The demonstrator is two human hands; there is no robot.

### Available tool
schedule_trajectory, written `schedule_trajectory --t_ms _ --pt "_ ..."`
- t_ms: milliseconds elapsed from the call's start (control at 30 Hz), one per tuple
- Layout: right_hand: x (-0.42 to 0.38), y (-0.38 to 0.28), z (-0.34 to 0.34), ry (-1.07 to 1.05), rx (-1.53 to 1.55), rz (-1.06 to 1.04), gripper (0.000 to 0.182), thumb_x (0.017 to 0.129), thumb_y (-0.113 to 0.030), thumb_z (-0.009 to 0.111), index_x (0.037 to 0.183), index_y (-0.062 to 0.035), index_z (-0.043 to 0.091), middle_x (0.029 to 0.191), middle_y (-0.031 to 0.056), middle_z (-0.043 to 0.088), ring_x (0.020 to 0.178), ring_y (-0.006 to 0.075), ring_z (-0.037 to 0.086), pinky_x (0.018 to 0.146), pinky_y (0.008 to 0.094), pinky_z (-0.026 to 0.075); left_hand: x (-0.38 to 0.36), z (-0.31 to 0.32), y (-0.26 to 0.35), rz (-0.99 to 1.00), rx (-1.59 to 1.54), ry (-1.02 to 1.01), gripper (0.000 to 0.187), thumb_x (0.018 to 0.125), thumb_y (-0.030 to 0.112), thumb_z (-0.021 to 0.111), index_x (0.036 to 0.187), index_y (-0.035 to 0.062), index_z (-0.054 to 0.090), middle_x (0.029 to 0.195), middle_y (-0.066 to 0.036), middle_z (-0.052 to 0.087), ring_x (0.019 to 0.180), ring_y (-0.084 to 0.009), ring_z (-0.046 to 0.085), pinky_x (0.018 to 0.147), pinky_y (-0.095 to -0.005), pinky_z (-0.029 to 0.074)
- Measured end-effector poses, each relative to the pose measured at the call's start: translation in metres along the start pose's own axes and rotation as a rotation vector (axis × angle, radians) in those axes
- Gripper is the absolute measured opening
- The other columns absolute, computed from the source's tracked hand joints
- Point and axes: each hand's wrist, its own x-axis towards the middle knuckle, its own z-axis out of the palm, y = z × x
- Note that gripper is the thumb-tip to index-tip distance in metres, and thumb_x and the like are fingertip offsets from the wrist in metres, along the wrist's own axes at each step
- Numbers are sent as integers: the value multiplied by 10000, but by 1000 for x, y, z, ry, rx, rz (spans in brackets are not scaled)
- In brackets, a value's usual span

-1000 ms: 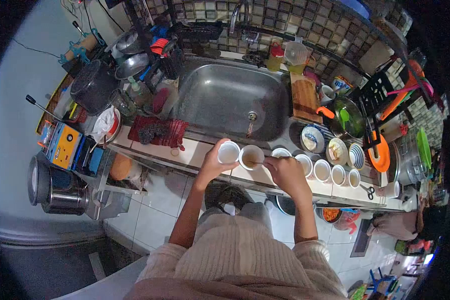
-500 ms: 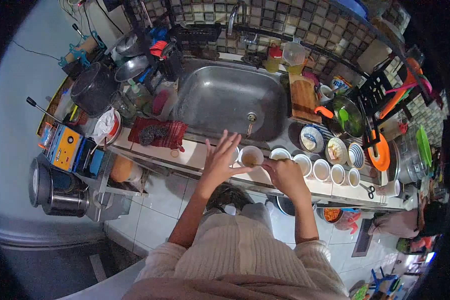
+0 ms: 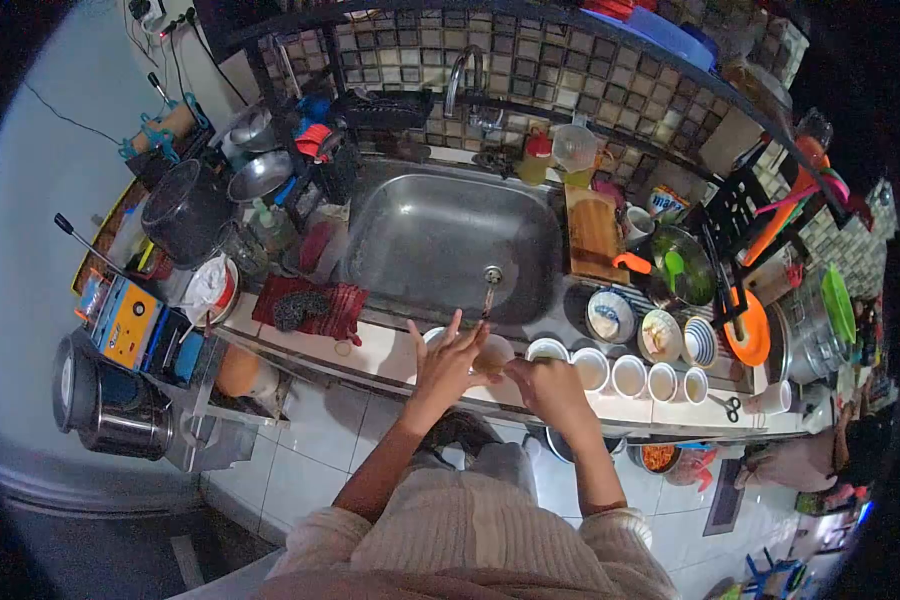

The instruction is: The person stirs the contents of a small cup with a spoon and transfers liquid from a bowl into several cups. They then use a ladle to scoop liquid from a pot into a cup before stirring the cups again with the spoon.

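Along the counter's front edge stands a row of several white cups (image 3: 629, 377) with pale contents. My left hand (image 3: 446, 370), fingers spread, is at the left side of one cup (image 3: 494, 352) and partly covers it. My right hand (image 3: 550, 392) is closed at that cup's right side, its fingers pinched; what they hold is too small and hidden to name. Another white cup (image 3: 434, 338) shows partly behind my left hand.
Behind the cups is a metal sink (image 3: 440, 240). A red cloth (image 3: 344, 312) lies at its left, a wooden board (image 3: 594, 232) at its right. Bowls (image 3: 610, 314), a pan (image 3: 692, 270), an orange plate (image 3: 750, 335) and scissors (image 3: 727, 405) are on the right.
The view has tilted and shifted slightly, so the counter sits lower. My left hand has come closer over the cup, covering more of it; my right hand stays closed beside it.
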Motion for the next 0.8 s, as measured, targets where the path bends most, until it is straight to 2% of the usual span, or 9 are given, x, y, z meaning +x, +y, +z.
schedule_trajectory --t_ms 100,233,300,367,433,567,633,700,800 --pt "-3 -6 -7 -81 -55 52 135 793 -199 573 857 -146 679 693 139 626 603 296 615 518 399 476 -1 0 -2 13 21 -25 799 651 598 594 1299 161 431 1315 36 465 1327 -237 254 910 -753 -28" --pt "7 -8 -10 -66 -81 145 129 793 -200 576 847 -145 680 666 144 612 587 298 606 508 402 470 1 -4 0 9 -2 -38 818 650 594 601 1313 152 415 1264 23 515 1330 -250 248 900 -754 -50" --pt "10 -7 -6 2 -83 4 122 793 -196 573 833 -152 680 634 146 593 574 303 595 495 403 463 4 -8 3 -16 15 -65 816 621 582 629 1291 156 442 1240 36 533 1331 -227 244 902 -756 -57" --pt "10 -5 -1 -25 -55 -14 118 791 -192 573 827 -154 679 623 145 587 571 304 592 492 401 461 2 -7 3 -39 31 -93 814 592 571 658 1268 159 470 1216 49 551 1333 -204 241 905 -758 -63" --pt "11 -8 -4 -50 -37 -34 115 788 -188 572 821 -156 678 613 143 581 567 305 589 489 400 459 1 -2 1 -2 21 6 833 589 596 644 1277 164 460 1158 38 589 1338 -212 228 902 -756 -77" --pt "17 -14 -9 -5 -112 53 106 766 -173 573 796 -161 674 612 132 586 566 297 594 492 402 463 -1 -3 4 -37 -33 -22 847 595 614 631 1292 172 442 1167 33 586 1343 -216 214 896 -754 -95" --pt "19 -14 -9 17 -169 83 105 763 -172 572 788 -161 673 611 129 588 562 293 595 493 404 465 5 -13 7 -93 16 -160 834 602 621 623 1288 179 452 1230 33 545 1342 -220 218 888 -756 -106" --pt "19 -16 -14 -98 -192 55 111 751 -158 567 791 -164 670 606 124 591 557 292 597 498 412 470 6 -9 4 -84 7 -131 827 604 624 617 1283 179 460 1253 32 526 1340 -225 224 886 -756 -109" --pt "27 -17 -13 -157 -190 -40 111 740 -153 571 798 -151 666 600 124 591 561 297 600 512 412 476 3 -1 2 -65 -2 -80 816 607 628 609 1272 174 476 1280 28 504 1336 -237 234 879 -757 -118"
